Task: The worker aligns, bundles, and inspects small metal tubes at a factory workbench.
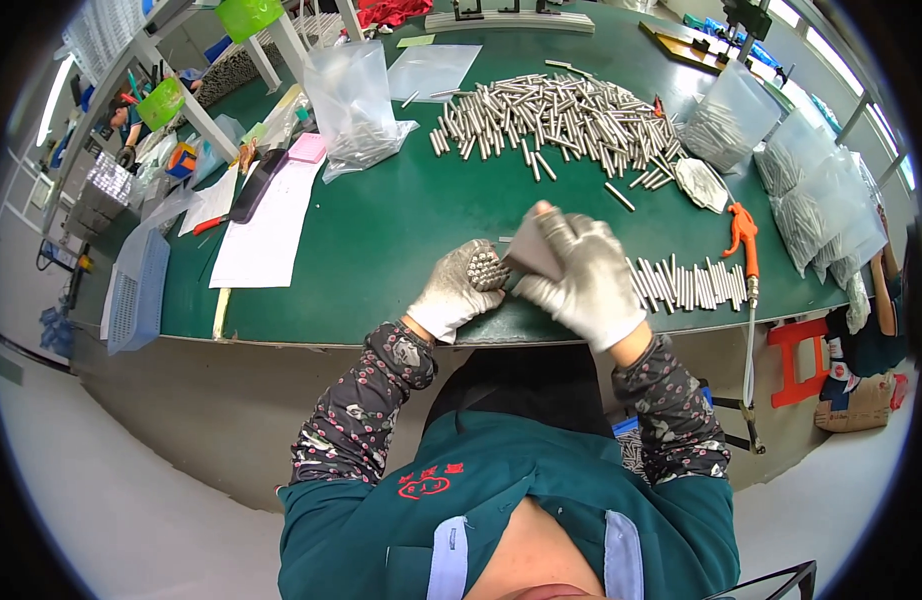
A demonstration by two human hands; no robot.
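The left hand (451, 295) in a grey glove squeezes a bundle of metal rods (487, 269) just above the near edge of the green table (381, 240). The rod ends point right, so the rods lie sideways. The right hand (581, 280) pinches a grey sheet (534, 255) against those ends. A row of rods (686, 285) lies close by.

Between your hands and the far heap of metal rods (556, 115) you have a broad bare strip of green tabletop (401, 215). To your right, a row of rods (686, 283) and the orange air gun (743, 235) block the way. To your left, white paper sheets (266, 230) lie flat, with a plastic bag (353, 105) standing beyond them.
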